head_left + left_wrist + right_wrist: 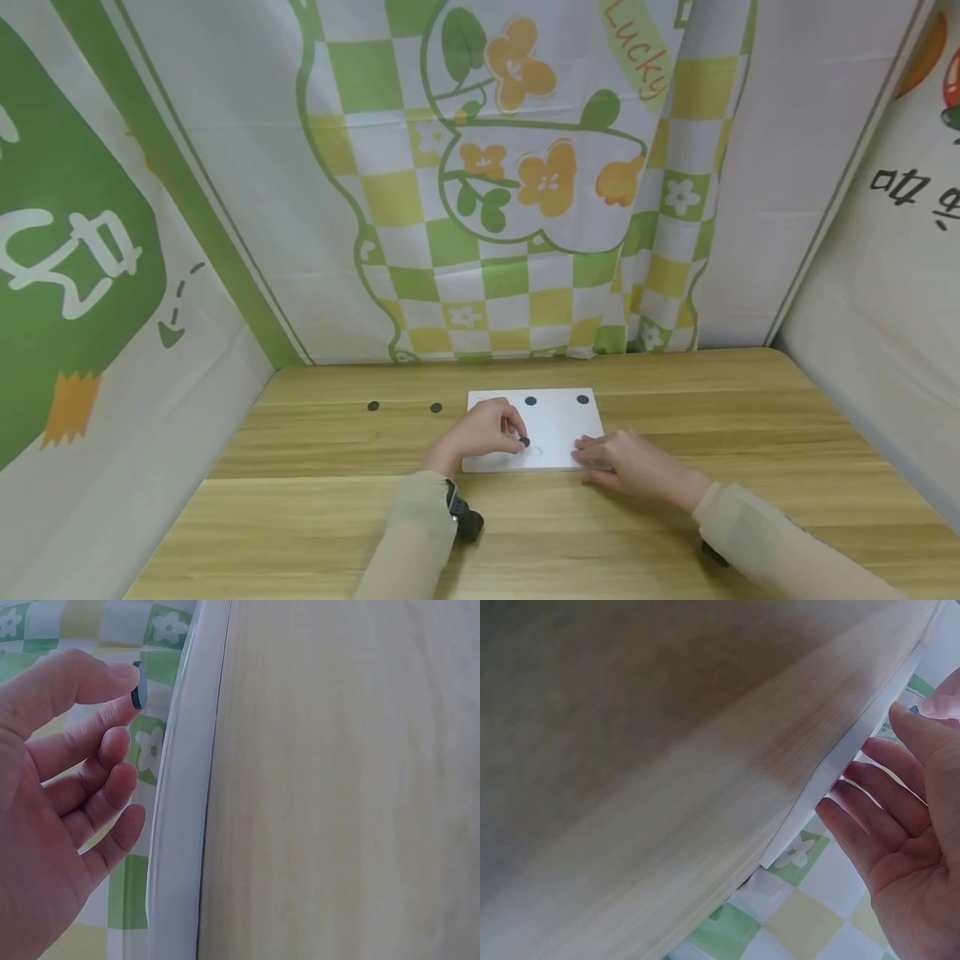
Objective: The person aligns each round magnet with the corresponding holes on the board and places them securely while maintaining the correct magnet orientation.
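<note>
A flat white board [558, 429] lies on the wooden table, with two black discs set on its far side: one disc [531, 401] near the middle and another disc [582, 400] at the far right corner. Between thumb and index finger my left hand [491, 429] pinches a small black disc [139, 686], held just above the board beside a round recess [535, 452]. The other left fingers are loosely bent. My right hand [626, 462] rests on the board's near right edge with fingers extended. My left hand hides part of the board's left side.
Two more black discs lie on the table left of the board: an outer disc [373, 406] and an inner disc [437, 408]. Behind the wooden table [315, 508] hangs a checked cloth [495, 275]. Printed cloth walls stand at both sides.
</note>
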